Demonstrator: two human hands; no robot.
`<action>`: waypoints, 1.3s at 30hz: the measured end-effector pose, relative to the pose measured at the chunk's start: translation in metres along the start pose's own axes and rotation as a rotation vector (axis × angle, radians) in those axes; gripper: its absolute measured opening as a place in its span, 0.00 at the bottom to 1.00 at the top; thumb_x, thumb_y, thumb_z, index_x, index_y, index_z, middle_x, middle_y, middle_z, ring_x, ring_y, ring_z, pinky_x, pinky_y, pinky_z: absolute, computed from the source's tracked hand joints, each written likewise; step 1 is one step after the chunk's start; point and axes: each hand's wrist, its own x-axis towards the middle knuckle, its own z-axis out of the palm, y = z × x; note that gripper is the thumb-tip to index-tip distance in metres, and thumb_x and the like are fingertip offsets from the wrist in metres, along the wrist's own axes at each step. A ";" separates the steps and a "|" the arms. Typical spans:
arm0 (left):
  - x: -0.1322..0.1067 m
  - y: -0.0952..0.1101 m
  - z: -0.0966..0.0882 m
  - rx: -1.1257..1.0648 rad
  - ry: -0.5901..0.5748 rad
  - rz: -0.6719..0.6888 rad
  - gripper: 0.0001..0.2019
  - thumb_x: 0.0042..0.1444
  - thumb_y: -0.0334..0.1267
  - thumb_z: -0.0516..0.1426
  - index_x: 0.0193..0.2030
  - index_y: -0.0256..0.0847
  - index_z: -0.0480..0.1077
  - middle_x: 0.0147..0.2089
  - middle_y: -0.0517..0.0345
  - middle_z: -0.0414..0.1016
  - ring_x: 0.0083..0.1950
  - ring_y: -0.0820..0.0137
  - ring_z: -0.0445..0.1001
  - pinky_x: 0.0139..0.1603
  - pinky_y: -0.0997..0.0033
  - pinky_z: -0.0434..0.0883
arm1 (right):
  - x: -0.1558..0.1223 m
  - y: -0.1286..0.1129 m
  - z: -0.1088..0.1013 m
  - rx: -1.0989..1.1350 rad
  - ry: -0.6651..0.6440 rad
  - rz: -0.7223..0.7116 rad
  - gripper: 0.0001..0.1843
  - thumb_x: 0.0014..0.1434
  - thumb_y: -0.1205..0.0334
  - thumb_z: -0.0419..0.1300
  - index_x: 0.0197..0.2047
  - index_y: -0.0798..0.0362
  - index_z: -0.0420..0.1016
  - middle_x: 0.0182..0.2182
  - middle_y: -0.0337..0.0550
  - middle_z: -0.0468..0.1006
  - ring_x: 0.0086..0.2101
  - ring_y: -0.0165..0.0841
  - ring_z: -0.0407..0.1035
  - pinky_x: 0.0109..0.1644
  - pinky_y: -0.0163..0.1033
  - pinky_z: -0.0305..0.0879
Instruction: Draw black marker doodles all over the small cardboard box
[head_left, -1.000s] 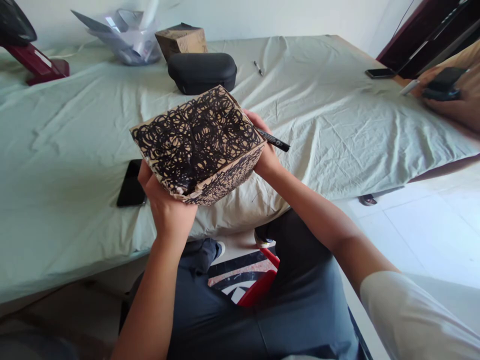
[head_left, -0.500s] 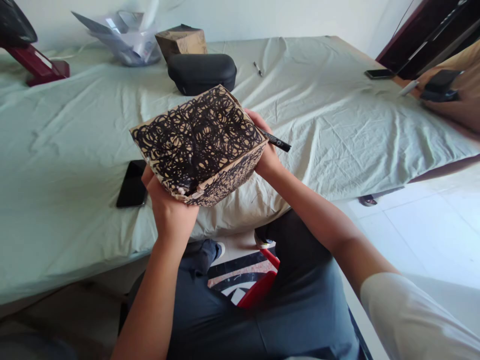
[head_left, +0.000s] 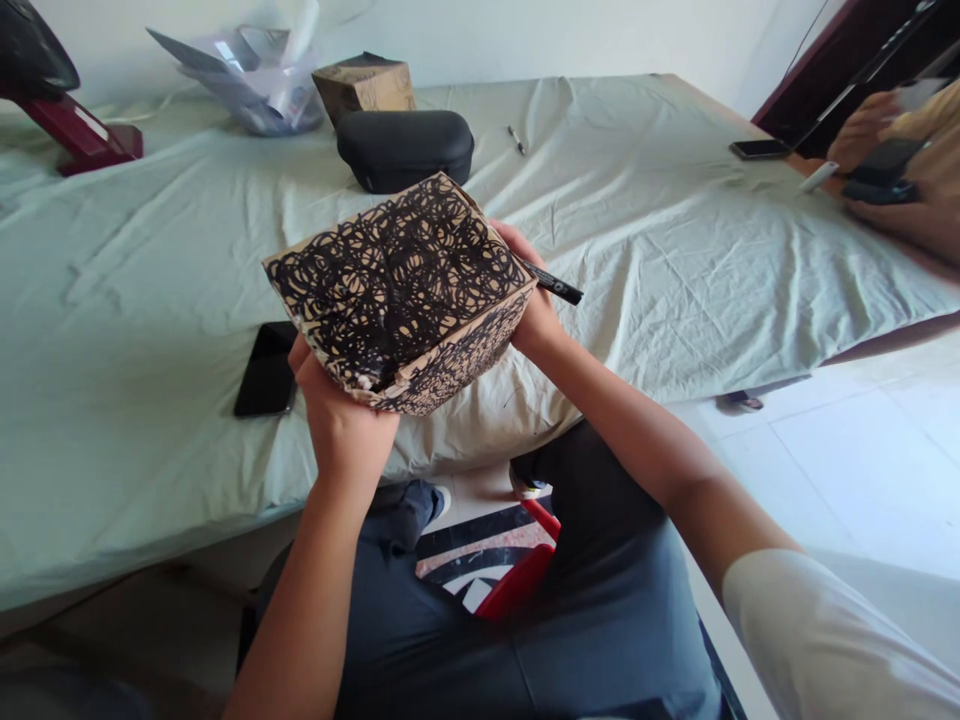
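Two hands hold a cardboard box (head_left: 397, 290) in the air above the near edge of the bed (head_left: 637, 250), tilted so that its scribbled top faces the camera. Black looping marker lines cover that top and the side below it almost fully. The left hand (head_left: 341, 425) cups the box's lower near corner from beneath, its fingers clenched on the cardboard. The right hand (head_left: 529, 300) supports the far right side; its fingers grasp both the box and a black marker (head_left: 551, 283), which sticks out to the right past the box's edge, its tip hidden.

Against the pictures of a second ago, little has changed: the box sits at the same tilt, the marker points the same way, and only the left hand has slid slightly under the corner. No drawing goes on at this moment; the box is simply being held and looked over.

On the pale green sheet behind the box lie a black hard case (head_left: 405, 148), a plain brown box (head_left: 365, 85) and a heap of clear plastic wrapping (head_left: 255, 75). A dark phone (head_left: 266, 370) lies flat on the bed just left of the left hand. At the far right another person's hand (head_left: 896, 175) holds a dark object, well apart.
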 end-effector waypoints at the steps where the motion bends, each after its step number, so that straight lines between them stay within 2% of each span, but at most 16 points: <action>1: -0.001 -0.001 0.000 -0.015 -0.005 -0.017 0.40 0.68 0.45 0.69 0.74 0.43 0.50 0.76 0.28 0.66 0.85 0.41 0.64 0.81 0.25 0.72 | 0.000 0.000 0.000 0.001 0.003 0.006 0.21 0.63 0.40 0.72 0.56 0.36 0.83 0.55 0.42 0.88 0.70 0.50 0.75 0.67 0.51 0.83; 6: -0.002 -0.001 0.002 -0.085 0.005 -0.050 0.40 0.66 0.46 0.70 0.73 0.42 0.51 0.76 0.26 0.66 0.85 0.39 0.62 0.83 0.23 0.67 | -0.001 -0.002 0.000 -0.013 -0.010 0.058 0.23 0.64 0.39 0.72 0.58 0.35 0.82 0.56 0.42 0.88 0.71 0.50 0.73 0.67 0.50 0.83; 9: -0.001 0.002 0.001 -0.080 0.007 -0.053 0.39 0.67 0.44 0.70 0.73 0.42 0.50 0.75 0.26 0.65 0.85 0.39 0.63 0.83 0.24 0.68 | -0.001 -0.003 0.000 -0.035 -0.013 0.016 0.22 0.65 0.40 0.70 0.59 0.36 0.82 0.58 0.42 0.88 0.72 0.49 0.72 0.70 0.49 0.80; 14: -0.001 0.002 0.000 -0.041 0.006 0.021 0.39 0.68 0.41 0.69 0.74 0.42 0.49 0.75 0.25 0.65 0.85 0.40 0.64 0.80 0.25 0.72 | 0.000 0.000 -0.001 -0.076 0.000 -0.008 0.22 0.68 0.40 0.68 0.60 0.38 0.83 0.57 0.43 0.88 0.71 0.50 0.74 0.73 0.53 0.79; 17: -0.002 0.000 0.001 -0.035 0.003 -0.023 0.38 0.68 0.43 0.69 0.73 0.43 0.50 0.76 0.25 0.65 0.85 0.40 0.63 0.80 0.24 0.72 | 0.000 0.000 -0.001 -0.030 -0.017 -0.029 0.20 0.67 0.42 0.70 0.59 0.37 0.83 0.57 0.42 0.88 0.70 0.50 0.75 0.72 0.52 0.79; 22: -0.005 -0.002 0.002 -0.028 -0.003 -0.073 0.38 0.68 0.47 0.69 0.73 0.43 0.50 0.76 0.26 0.65 0.85 0.41 0.64 0.81 0.23 0.70 | 0.000 -0.002 -0.001 -0.065 0.001 0.040 0.22 0.67 0.40 0.70 0.60 0.36 0.82 0.56 0.42 0.88 0.71 0.49 0.74 0.67 0.51 0.83; 27: -0.005 -0.003 0.001 -0.040 -0.019 -0.075 0.38 0.67 0.49 0.70 0.72 0.44 0.52 0.77 0.28 0.65 0.87 0.39 0.61 0.85 0.22 0.65 | 0.001 -0.001 0.000 -0.022 0.004 -0.031 0.22 0.63 0.38 0.72 0.56 0.36 0.84 0.54 0.41 0.89 0.69 0.48 0.75 0.69 0.51 0.80; 31: -0.005 -0.003 0.001 -0.074 -0.019 -0.048 0.38 0.68 0.45 0.69 0.73 0.44 0.50 0.78 0.27 0.64 0.87 0.39 0.59 0.86 0.20 0.62 | 0.001 -0.001 0.000 -0.010 -0.013 -0.030 0.25 0.60 0.35 0.72 0.56 0.36 0.83 0.53 0.40 0.90 0.70 0.47 0.72 0.71 0.50 0.74; 35: -0.002 0.002 -0.002 -0.039 -0.022 -0.048 0.39 0.66 0.42 0.70 0.73 0.44 0.49 0.78 0.26 0.64 0.86 0.40 0.61 0.83 0.24 0.68 | 0.003 0.001 0.000 0.004 -0.016 -0.023 0.28 0.56 0.31 0.72 0.54 0.35 0.83 0.49 0.40 0.91 0.69 0.46 0.73 0.71 0.51 0.73; 39: -0.002 0.006 -0.002 -0.084 -0.031 -0.040 0.38 0.65 0.36 0.67 0.74 0.44 0.51 0.78 0.28 0.65 0.84 0.44 0.65 0.81 0.31 0.71 | 0.010 0.009 -0.004 0.021 -0.046 -0.010 0.36 0.52 0.28 0.73 0.57 0.39 0.83 0.48 0.42 0.92 0.66 0.45 0.75 0.70 0.49 0.73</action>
